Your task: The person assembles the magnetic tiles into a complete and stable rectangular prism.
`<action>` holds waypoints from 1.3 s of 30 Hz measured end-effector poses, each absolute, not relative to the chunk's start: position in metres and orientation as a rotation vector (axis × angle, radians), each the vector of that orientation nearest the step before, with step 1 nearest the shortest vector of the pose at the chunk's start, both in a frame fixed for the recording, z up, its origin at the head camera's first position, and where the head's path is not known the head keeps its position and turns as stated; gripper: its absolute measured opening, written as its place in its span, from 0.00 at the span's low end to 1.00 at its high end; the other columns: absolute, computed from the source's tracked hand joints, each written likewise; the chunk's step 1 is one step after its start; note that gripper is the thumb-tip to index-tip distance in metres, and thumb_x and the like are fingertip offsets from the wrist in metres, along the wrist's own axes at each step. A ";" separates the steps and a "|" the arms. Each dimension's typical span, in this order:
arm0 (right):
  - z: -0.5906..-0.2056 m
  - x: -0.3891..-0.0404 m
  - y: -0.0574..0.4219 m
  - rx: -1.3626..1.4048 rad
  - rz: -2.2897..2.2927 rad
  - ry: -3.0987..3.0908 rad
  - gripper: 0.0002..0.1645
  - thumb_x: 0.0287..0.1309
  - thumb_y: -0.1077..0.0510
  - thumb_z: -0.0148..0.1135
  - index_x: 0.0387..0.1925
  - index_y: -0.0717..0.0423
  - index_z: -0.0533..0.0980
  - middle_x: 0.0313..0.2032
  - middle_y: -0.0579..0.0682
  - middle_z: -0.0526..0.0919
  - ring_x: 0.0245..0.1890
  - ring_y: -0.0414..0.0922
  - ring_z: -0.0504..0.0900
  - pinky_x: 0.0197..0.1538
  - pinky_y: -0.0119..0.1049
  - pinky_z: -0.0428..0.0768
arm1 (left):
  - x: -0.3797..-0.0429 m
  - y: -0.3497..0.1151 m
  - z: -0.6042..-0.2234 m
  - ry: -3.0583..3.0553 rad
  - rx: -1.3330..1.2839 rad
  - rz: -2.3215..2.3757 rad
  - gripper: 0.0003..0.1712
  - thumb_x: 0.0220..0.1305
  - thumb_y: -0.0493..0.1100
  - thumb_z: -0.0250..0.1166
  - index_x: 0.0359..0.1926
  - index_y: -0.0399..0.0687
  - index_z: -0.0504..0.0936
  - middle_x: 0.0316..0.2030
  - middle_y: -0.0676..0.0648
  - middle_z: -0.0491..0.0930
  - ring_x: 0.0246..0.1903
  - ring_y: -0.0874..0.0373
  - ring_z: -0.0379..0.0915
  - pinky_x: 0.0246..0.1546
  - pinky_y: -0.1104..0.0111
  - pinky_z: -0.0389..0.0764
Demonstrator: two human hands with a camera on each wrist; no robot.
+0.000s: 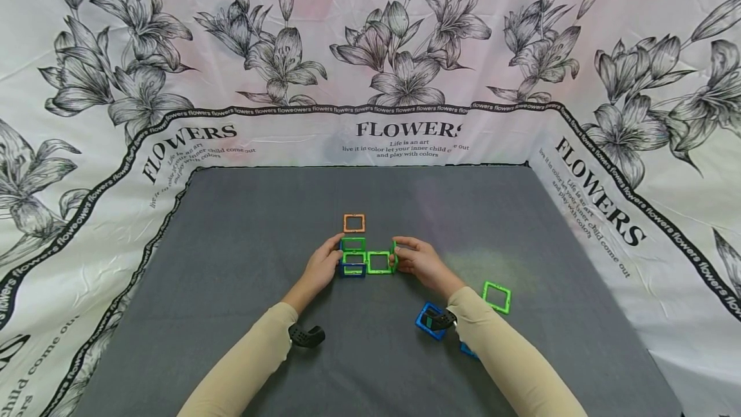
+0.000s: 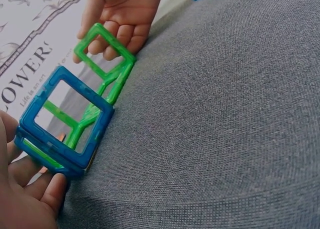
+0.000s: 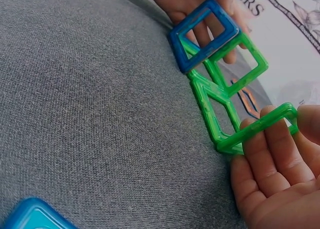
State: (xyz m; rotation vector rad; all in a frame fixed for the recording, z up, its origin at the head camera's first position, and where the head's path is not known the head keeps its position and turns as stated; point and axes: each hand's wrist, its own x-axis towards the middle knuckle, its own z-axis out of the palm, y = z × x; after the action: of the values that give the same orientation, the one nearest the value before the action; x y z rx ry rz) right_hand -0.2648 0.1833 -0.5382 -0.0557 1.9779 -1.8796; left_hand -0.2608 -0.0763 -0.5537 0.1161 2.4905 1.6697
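On the right edge of the flat green frame (image 1: 379, 271), the right hand (image 1: 421, 262) pinches an upright green frame (image 3: 258, 126), apparently joining it; next calls for steady release. The left hand's (image 1: 321, 269) hold is unclear.

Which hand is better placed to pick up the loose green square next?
Probably the right hand: the loose green square lies beside the right sleeve, and the left hand is farther away. However, the right holds an upright green square.

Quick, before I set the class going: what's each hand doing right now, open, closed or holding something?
Left hand: closed, holding the leftmost upright blue frame.
Right hand: closed, holding the rightmost upright green frame.
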 end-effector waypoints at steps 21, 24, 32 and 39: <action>-0.539 -0.266 0.184 -0.023 -1.892 1.969 0.31 0.77 0.60 0.50 0.75 0.66 0.60 0.34 0.39 0.89 0.35 0.35 0.86 0.53 0.39 0.84 | -0.266 -0.075 -0.554 2.453 0.077 1.716 0.29 0.77 0.43 0.48 0.75 0.44 0.67 0.71 0.36 0.70 0.63 0.41 0.75 0.60 0.49 0.79; -0.540 -0.266 0.183 -0.018 -1.904 1.955 0.31 0.77 0.60 0.50 0.75 0.66 0.60 0.34 0.40 0.89 0.34 0.35 0.86 0.52 0.38 0.84 | -0.272 -0.078 -0.550 2.447 0.037 1.739 0.28 0.80 0.46 0.48 0.75 0.43 0.66 0.72 0.37 0.69 0.66 0.41 0.72 0.58 0.49 0.80; -0.539 -0.264 0.187 -0.004 -1.903 1.956 0.32 0.77 0.60 0.50 0.75 0.67 0.59 0.33 0.39 0.89 0.34 0.35 0.86 0.56 0.40 0.83 | -0.312 -0.070 -0.532 2.622 0.137 1.470 0.28 0.78 0.47 0.54 0.73 0.43 0.68 0.71 0.36 0.71 0.69 0.39 0.69 0.66 0.44 0.73; -0.539 -0.265 0.184 -0.002 -1.902 1.968 0.31 0.76 0.61 0.51 0.75 0.67 0.60 0.32 0.40 0.88 0.34 0.35 0.86 0.57 0.43 0.83 | -0.348 -0.058 -0.515 2.696 0.361 1.003 0.28 0.74 0.43 0.54 0.72 0.40 0.70 0.63 0.34 0.77 0.38 0.45 0.76 0.36 0.61 0.75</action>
State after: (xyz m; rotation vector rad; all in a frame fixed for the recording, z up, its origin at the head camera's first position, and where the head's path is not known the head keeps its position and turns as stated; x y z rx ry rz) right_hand -0.2646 0.1840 -0.5386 -0.0019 1.9680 -1.9017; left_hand -0.3483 -0.0578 -0.5152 0.3610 2.6965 1.0026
